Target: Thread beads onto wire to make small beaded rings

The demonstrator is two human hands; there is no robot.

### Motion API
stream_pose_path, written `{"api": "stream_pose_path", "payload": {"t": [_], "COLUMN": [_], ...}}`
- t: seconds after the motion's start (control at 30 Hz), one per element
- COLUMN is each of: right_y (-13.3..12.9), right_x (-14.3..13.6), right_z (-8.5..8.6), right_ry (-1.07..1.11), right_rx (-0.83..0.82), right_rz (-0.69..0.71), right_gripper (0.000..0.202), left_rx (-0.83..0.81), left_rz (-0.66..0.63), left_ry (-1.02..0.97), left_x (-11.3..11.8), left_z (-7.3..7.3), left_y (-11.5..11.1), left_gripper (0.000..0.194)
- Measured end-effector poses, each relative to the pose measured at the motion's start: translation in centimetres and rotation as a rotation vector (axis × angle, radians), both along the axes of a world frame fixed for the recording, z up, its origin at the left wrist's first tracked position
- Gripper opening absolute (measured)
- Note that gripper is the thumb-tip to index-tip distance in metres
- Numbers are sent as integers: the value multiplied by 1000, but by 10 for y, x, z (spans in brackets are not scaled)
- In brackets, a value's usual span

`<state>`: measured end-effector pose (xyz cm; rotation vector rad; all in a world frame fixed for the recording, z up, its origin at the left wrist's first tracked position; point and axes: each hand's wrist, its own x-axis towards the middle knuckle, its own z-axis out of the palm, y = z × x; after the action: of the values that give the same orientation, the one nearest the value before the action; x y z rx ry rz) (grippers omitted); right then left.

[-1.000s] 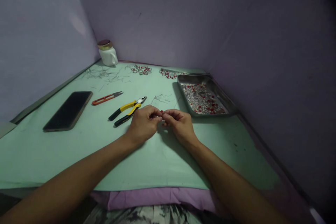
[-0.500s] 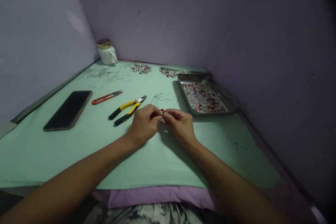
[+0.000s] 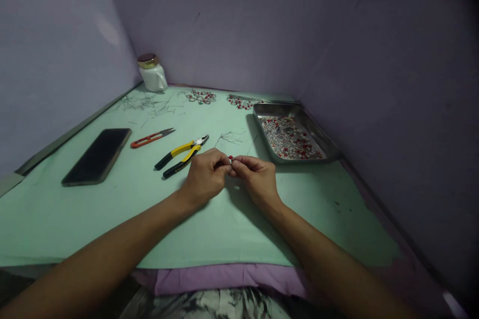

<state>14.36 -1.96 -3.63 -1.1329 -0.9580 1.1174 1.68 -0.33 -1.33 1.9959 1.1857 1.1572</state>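
Observation:
My left hand (image 3: pixel 207 174) and my right hand (image 3: pixel 256 177) meet over the green-covered table, fingertips pinched together. A small piece with a red bead (image 3: pixel 231 157) is held between them; the rest of it is hidden by the fingers. Just left of my left hand lie pliers (image 3: pixel 183 155) with yellow and black handles. Thin wires (image 3: pixel 230 137) lie beyond my hands. Right of my right hand stands a metal tray (image 3: pixel 303 161) holding red and pale beads (image 3: pixel 288 139).
Orange thread snips (image 3: pixel 151 138) and a dark phone (image 3: pixel 97 157) lie at the left. Farther back are loose wires (image 3: pixel 142 103), two clusters of red-beaded rings (image 3: pixel 201 96) and a lidded white jar (image 3: pixel 153 77). Walls stand behind and beside the green table cover (image 3: pixel 209 239).

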Motion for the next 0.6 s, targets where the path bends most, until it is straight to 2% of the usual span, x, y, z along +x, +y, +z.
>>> {"api": "stream_pose_path", "payload": {"t": [0.13, 0.3, 0.33, 0.43, 0.53, 0.6], "right_y": [0, 10, 12, 15, 14, 13], "right_x": [0, 7, 9, 10, 9, 9], "right_z": [2, 1, 0, -3, -3, -2], "right_ry": [-1, 65, 87, 139, 158, 200], "right_rx": [-6, -49, -59, -80, -71, -82], "right_rz": [-15, 37, 55, 101, 160, 209], "right_gripper": [7, 10, 10, 14, 18, 20], "left_rx": [10, -117, -144, -346, -583, -626], "left_rz": [2, 8, 31, 60, -14, -16], "left_ry": [-8, -120, -169, -286, -354, -402], "left_x": [1, -2, -2, -3, -3, -3], "left_z": [0, 5, 5, 7, 9, 10], "left_y": [0, 4, 5, 8, 10, 12], "left_gripper": [14, 4, 8, 19, 11, 7]}}
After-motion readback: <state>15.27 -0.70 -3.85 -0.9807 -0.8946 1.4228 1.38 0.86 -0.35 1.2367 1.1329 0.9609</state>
